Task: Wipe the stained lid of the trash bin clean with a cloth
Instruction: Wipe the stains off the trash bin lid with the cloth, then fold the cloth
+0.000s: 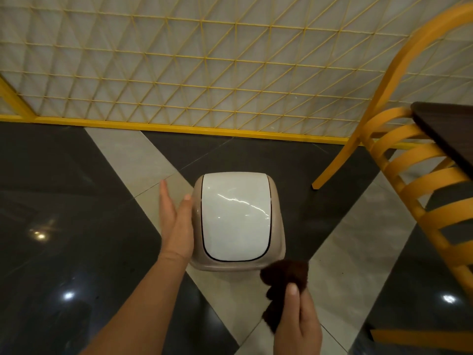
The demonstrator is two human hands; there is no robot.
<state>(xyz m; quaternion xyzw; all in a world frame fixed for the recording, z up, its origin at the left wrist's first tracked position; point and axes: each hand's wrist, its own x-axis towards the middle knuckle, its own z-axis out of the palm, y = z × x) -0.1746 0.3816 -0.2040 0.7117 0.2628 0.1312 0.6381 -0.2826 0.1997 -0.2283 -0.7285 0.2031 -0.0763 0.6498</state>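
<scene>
Yellow lattice fencing point(204, 73) fills the whole upper half of the view, from ten to two o'clock, its thin rods crossing in triangles over a pale backing and ending in a solid yellow base rail. Below it spreads the floor point(64, 201), glossy dark tiles crossed by pale diagonal bands, with small bright light reflections at eight and four o'clock. At three o'clock stands a yellow chair point(414, 180) with a curved, slatted back, and just beside it, at two o'clock, the corner of a dark wood-grain tabletop point(450, 129) juts in from the right edge.

Dead centre on the floor sits the trash bin point(277, 226), beige-bodied and seen from above. Its lid point(235, 216) is a white, shiny swing flap set into the beige surround, with a bright streak of reflected light across it; I cannot make out any stain on it.

The left hand point(176, 221) lies at nine o'clock of the bin, fingers straight and together, flat against the bin's left side, its grip wide and holding nothing. The right hand point(299, 321) is at five o'clock, just off the bin's near right corner, pinching a dark brown cloth point(284, 283) with the thumb on top. The bunched cloth does not visibly touch the lid.
</scene>
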